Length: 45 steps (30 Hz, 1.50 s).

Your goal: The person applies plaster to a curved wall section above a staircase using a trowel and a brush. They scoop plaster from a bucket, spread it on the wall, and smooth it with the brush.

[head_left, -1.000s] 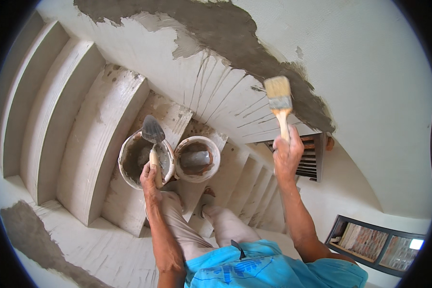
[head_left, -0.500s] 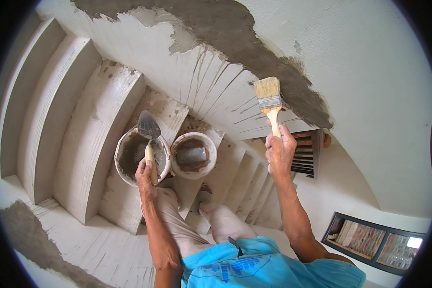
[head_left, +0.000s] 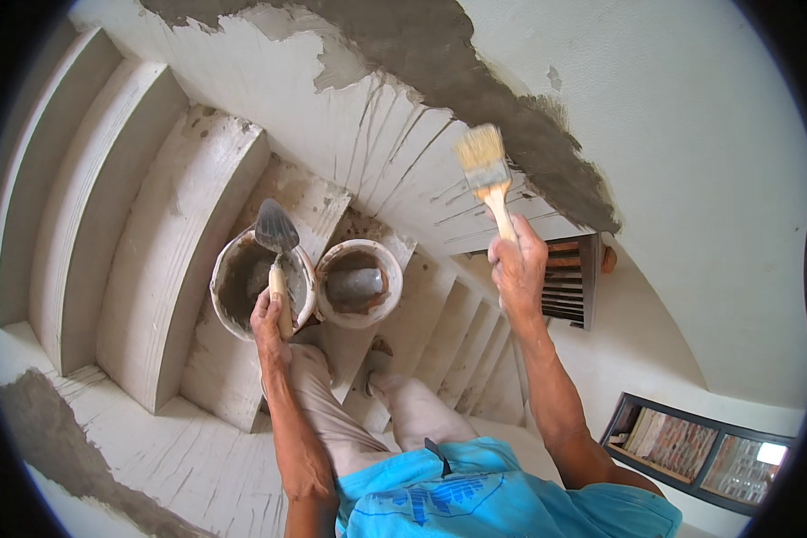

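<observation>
Lengthwise, the brush [head_left: 491, 176] aims bristles [head_left: 480, 143] forward, slightly left.

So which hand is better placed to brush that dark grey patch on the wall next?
Probably the right hand: it holds the paintbrush, raised near the dark grey patch. The left hand grips a trowel and appears farther from the patch.
</observation>
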Tool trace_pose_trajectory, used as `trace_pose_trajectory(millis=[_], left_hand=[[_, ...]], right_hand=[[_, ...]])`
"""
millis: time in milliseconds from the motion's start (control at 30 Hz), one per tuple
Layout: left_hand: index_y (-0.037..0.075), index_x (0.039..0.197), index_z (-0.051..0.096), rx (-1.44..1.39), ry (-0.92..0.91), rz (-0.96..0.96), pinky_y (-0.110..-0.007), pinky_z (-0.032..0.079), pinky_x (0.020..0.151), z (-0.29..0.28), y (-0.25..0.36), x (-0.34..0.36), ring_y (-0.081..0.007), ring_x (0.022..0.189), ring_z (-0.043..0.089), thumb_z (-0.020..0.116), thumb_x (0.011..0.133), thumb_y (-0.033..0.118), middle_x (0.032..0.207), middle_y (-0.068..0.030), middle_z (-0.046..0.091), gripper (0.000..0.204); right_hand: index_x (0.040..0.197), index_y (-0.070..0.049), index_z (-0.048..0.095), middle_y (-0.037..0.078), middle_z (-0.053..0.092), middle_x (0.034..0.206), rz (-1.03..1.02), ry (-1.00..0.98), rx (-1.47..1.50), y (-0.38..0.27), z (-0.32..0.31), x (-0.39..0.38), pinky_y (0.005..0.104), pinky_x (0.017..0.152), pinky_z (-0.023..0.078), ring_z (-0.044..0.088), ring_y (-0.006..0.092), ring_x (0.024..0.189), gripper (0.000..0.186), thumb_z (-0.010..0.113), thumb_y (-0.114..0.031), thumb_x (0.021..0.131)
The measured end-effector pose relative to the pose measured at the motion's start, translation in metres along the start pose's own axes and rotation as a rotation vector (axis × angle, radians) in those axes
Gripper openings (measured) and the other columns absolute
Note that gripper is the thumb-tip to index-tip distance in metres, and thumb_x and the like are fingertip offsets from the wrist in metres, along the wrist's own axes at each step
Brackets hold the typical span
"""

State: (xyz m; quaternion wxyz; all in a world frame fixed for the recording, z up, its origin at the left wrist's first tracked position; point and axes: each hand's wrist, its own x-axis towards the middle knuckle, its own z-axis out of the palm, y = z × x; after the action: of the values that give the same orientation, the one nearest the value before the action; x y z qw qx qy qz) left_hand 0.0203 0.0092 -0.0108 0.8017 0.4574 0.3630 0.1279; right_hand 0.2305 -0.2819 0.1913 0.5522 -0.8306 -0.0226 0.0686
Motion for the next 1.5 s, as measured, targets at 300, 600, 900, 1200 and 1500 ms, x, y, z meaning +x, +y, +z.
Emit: trace_pose_trajectory(millis=[300,600,900,1200,1500], left_hand=[[0.002,0.125,0.06,0.036,0.013,-0.021,-0.025,0.046,0.057,0.0,0.002,-0.002,-0.0115,0.063,0.058,0.068,0.094,0.031,0.085,-0.0031,0.063,0.043],[0.002,0.125,0.061,0.041,-0.009,-0.007,-0.025,0.047,0.057,0.004,0.002,-0.004,-0.0114,0.064,0.058,0.069,0.093,0.034,0.085,-0.0029,0.063,0.046],[0.002,0.129,0.058,0.002,-0.033,0.023,-0.025,0.049,0.06,-0.004,-0.001,-0.002,-0.0115,0.068,0.059,0.07,0.091,0.033,0.088,-0.0029,0.063,0.05],[0.002,0.129,0.058,0.063,-0.05,-0.01,-0.025,0.048,0.059,0.001,0.004,0.0,-0.0114,0.069,0.059,0.069,0.091,0.033,0.088,-0.0031,0.063,0.051],[0.002,0.126,0.06,0.018,-0.041,0.021,-0.025,0.047,0.058,0.004,-0.004,-0.001,-0.0109,0.065,0.057,0.07,0.092,0.035,0.085,-0.0024,0.062,0.048]], right_hand=[[0.107,0.003,0.067,0.002,0.047,0.067,0.04,-0.011,0.017,0.002,-0.003,0.012,0.0287,0.055,0.036,0.04,0.0105,0.061,0.033,0.05,-0.007,0.08],[0.094,0.004,0.061,0.005,0.046,0.067,-0.191,-0.007,-0.018,-0.014,0.017,0.031,0.0312,0.057,0.038,0.041,0.0126,0.062,0.021,0.051,-0.008,0.079],[0.1,0.005,0.062,0.007,0.049,0.069,-0.163,0.087,-0.12,-0.004,-0.013,-0.012,0.0332,0.059,0.04,0.045,0.0145,0.064,0.027,0.05,-0.007,0.08],[0.105,0.004,0.063,0.002,0.051,0.071,-0.081,0.232,-0.062,0.003,-0.048,-0.021,0.0289,0.058,0.039,0.046,0.0109,0.065,0.028,0.051,-0.006,0.082],[0.112,0.004,0.063,0.004,0.051,0.072,-0.236,0.114,-0.222,-0.027,-0.02,0.007,0.0293,0.061,0.042,0.047,0.0121,0.066,0.032,0.053,-0.004,0.083]])
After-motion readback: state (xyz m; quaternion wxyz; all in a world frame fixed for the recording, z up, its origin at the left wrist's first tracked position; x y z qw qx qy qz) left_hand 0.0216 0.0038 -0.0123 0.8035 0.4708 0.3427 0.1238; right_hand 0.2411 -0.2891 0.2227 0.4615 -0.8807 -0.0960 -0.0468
